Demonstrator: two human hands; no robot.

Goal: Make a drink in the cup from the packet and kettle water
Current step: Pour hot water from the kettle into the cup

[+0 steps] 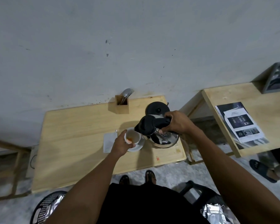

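Observation:
A white cup [133, 136] with orange powder inside is tilted above a white saucer [138, 147]. My left hand [120, 145] grips the cup from its left side. A steel kettle [164, 139] with a black lid and handle is tipped leftward, its spout right at the cup's rim. My right hand [176, 122] is closed around the kettle's black handle. A pale packet [108, 142] lies flat on the table just left of the saucer, partly hidden by my left hand.
The black kettle base [158, 108] sits behind the kettle. A wooden holder with cutlery [121, 103] stands at the wooden table's [74, 135] back edge by the wall. A second table with leaflets [240, 122] is at right. Black chairs sit near my legs.

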